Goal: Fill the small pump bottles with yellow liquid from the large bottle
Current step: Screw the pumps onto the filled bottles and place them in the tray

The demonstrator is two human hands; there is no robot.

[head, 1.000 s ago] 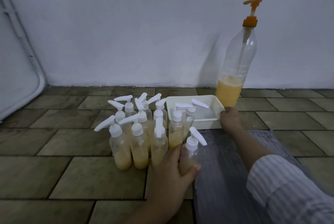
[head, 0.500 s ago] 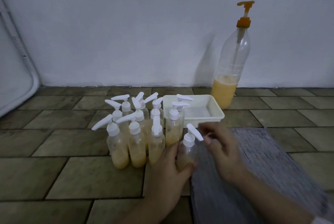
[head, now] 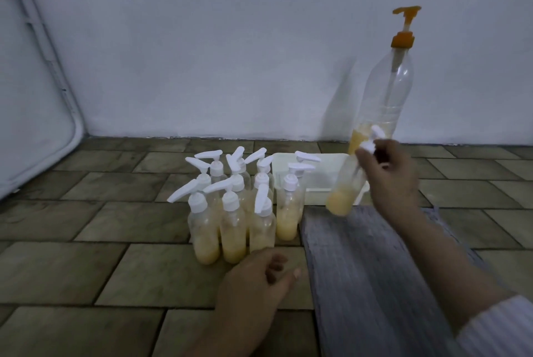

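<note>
A tall clear bottle [head: 386,97] with an orange pump stands by the wall at the right, with yellow liquid only in its bottom part. My right hand [head: 386,175] holds a small pump bottle [head: 344,189] by its neck in the air, tilted, over the white tray [head: 320,192]. This bottle has a little yellow liquid at its base. Several small white-pump bottles [head: 233,212], partly full of yellow liquid, stand clustered on the floor tiles. My left hand [head: 253,287] hovers in front of the cluster with loosely curled fingers and holds nothing.
A grey striped cloth [head: 360,270] lies on the tiled floor at the right, under my right arm. The white wall runs close behind everything. A pale rounded panel [head: 34,126] leans at the far left.
My right hand took the small bottle from my left hand and lifted it up and to the right, toward the large bottle. My left hand let go and dropped back.
</note>
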